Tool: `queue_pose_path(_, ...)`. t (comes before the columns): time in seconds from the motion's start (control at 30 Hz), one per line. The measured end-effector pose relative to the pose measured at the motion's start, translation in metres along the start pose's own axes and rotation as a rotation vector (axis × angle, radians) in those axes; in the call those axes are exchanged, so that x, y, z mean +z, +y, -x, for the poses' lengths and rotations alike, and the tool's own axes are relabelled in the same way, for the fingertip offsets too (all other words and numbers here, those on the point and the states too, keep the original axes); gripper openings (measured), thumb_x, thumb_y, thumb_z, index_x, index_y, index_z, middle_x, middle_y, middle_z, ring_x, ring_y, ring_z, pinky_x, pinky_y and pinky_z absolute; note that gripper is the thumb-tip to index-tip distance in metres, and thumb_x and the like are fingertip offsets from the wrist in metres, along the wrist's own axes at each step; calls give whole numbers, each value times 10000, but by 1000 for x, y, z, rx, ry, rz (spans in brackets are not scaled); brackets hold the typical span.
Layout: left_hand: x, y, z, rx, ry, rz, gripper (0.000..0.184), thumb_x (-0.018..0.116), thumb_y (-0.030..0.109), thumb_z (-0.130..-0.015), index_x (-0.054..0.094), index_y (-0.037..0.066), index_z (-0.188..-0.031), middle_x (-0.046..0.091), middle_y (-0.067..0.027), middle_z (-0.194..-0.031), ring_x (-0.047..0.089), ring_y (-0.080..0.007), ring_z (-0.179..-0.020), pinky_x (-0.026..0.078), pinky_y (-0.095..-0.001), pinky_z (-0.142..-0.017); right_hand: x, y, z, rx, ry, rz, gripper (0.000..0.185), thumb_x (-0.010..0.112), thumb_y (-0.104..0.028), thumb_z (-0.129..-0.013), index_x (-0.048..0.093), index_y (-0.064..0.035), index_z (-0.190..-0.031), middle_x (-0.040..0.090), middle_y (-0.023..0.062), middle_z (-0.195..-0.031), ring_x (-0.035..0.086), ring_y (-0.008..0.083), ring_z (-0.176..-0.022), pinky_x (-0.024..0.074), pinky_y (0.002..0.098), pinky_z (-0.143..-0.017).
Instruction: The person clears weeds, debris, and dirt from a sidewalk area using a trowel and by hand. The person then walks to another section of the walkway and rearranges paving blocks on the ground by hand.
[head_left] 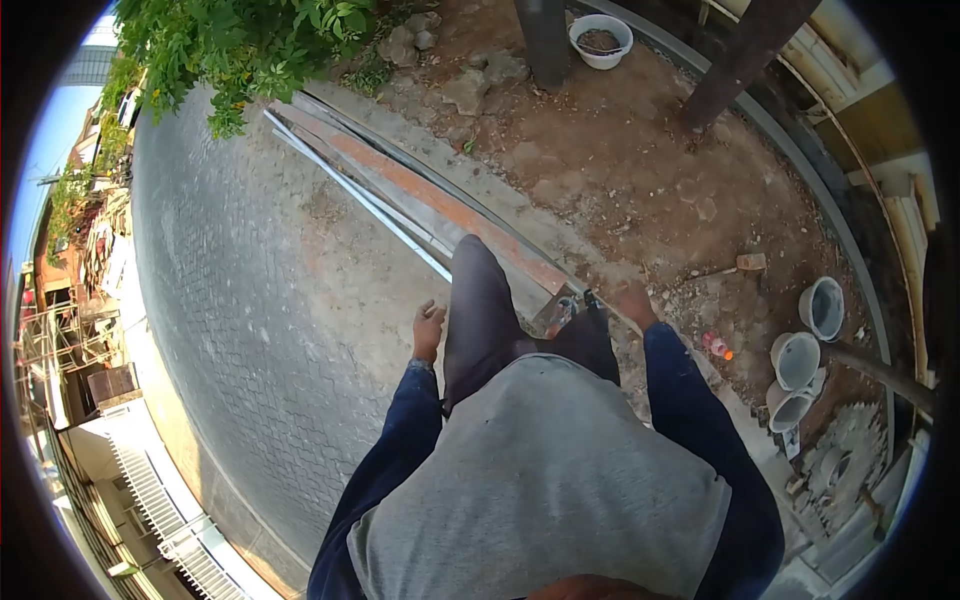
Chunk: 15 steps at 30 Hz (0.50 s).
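My left hand (429, 327) hangs beside my left knee above the grey paving, its fingers loosely bent and apart, with nothing in it. On the other side, my right hand (632, 304) is low by my right leg, over the edge of the brown soil. Its fingers blend into the ground, so their closure and any hold are unclear. Long orange-brown boards (430, 195) lie diagonally on the ground ahead of my legs. Alongside them run thin pale bars (360, 195). A hammer or mallet (748, 262) rests on the soil beyond my right hand.
A bottle with an orange cap (716, 345) lies at the right. Farther right are several buckets (797, 361) and a pile of rubble (840, 470). A white tub (600, 42) stands behind a dark post (543, 45). Leafy branches (240, 50) overhang the upper left.
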<state>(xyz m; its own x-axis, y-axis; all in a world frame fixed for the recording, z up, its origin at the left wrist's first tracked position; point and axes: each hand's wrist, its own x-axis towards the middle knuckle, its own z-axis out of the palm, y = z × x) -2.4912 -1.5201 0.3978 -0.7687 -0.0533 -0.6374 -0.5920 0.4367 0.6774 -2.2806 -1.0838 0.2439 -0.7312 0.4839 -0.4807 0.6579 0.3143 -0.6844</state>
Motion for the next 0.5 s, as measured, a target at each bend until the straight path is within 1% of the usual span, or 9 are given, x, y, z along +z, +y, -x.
queue_pose_path(0.1,2,70,-66,100,-40,-179,689,704,367,-845,443,2,-1367,589,-152,-1215,571,-215,-998,453,-325,-809,17,-31,-46,64,-48,-188,418,706,-265,-782,616,-43,-1125,688,187,-883,668,333,-840,523,422,-719)
queue_pose_path(0.13,6,98,-86,103,-34,-225,699,732,306,-833,439,-64,-1347,581,-245,-1239,584,-280,-1106,463,-350,-917,23,-44,-57,77,-50,-197,418,706,-265,-782,616,-43,-1125,688,187,-883,668,333,-840,523,422,-719)
queue_pose_path(0.2,18,143,-142,162,-37,-366,729,754,313,-812,435,-67,-1346,581,-257,-1235,577,-296,-1133,463,-357,-926,27,-63,-76,258,-14,-458,333,620,-101,-825,578,13,-1136,673,140,-800,669,203,-661,520,321,-578)
queue_pose_path(0.23,29,164,-172,180,-35,-455,748,765,324,-801,432,-70,-1343,580,-263,-1235,575,-308,-1140,466,-366,-926,43,-53,-95,344,-10,-548,329,697,-170,-800,620,-34,-1090,690,116,-919,667,221,-813,523,352,-654)
queue_pose_path(0.33,72,205,-296,307,-72,-701,836,815,382,-741,431,-81,-1321,579,-256,-1220,579,-340,-1134,492,-413,-896,108,-17,-130,273,144,-501,303,684,-159,-804,620,-31,-1071,693,130,-937,674,240,-826,528,366,-667)
queue_pose_path(0.37,98,227,-334,279,-106,-771,866,811,384,-739,395,-59,-1356,526,-274,-1279,523,-343,-1197,438,-414,-963,147,10,-150,208,206,-423,291,678,-151,-808,618,-26,-1064,692,136,-943,676,246,-830,530,369,-671)
queue_pose_path(0.4,125,246,-370,248,-133,-832,899,808,387,-737,359,-37,-1390,472,-291,-1338,467,-346,-1261,383,-416,-1030,179,23,-165,334,239,-487,282,672,-146,-812,616,-22,-1059,693,140,-942,677,244,-836,528,365,-673)
queue_pose_path(0.47,149,262,-495,142,-365,-517,949,815,403,-704,340,-18,-1409,365,-266,-1442,325,-366,-1362,248,-453,-1109,219,19,-203,478,251,-563,273,666,-141,-816,614,-18,-1054,693,144,-941,678,242,-842,526,361,-675)
queue_pose_path(0.5,173,295,-526,42,-430,-468,944,807,401,-707,335,-1,-1420,324,-230,-1477,267,-359,-1389,190,-456,-1125,224,-3,-222,550,282,-655,256,663,-110,-828,606,-16,-1059,672,117,-880,660,204,-747,514,325,-617)
